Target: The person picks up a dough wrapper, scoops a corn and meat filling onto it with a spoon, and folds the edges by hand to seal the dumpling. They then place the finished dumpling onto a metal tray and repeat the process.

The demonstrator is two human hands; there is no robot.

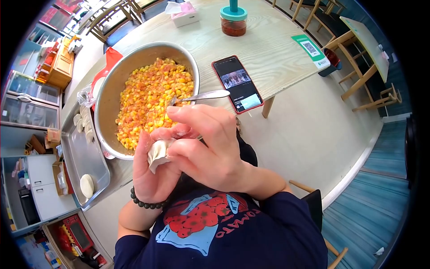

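Note:
A pale dough dumpling (159, 154) sits between my two hands, in front of my chest. My left hand (154, 175), with a dark bead bracelet at its wrist, cups it from below and the left. The fingers of my right hand (210, 143) pinch its upper right edge. Just beyond them stands a large metal bowl (102, 117) of corn and pinkish minced filling (152, 96). A metal spoon (206, 95) rests in the filling, its handle over the right rim. To the left, a metal tray (80, 154) bears several folded dumplings (83, 122) and a stack of round wrappers (87, 185).
A phone (237, 84) with a lit screen lies right of the bowl. Farther back on the table (264, 54) are a tissue box (182, 13), a teal-lidded jar (233, 24) and a green QR card (311, 50). A red bag (110, 58) lies behind the bowl. Chairs stand around.

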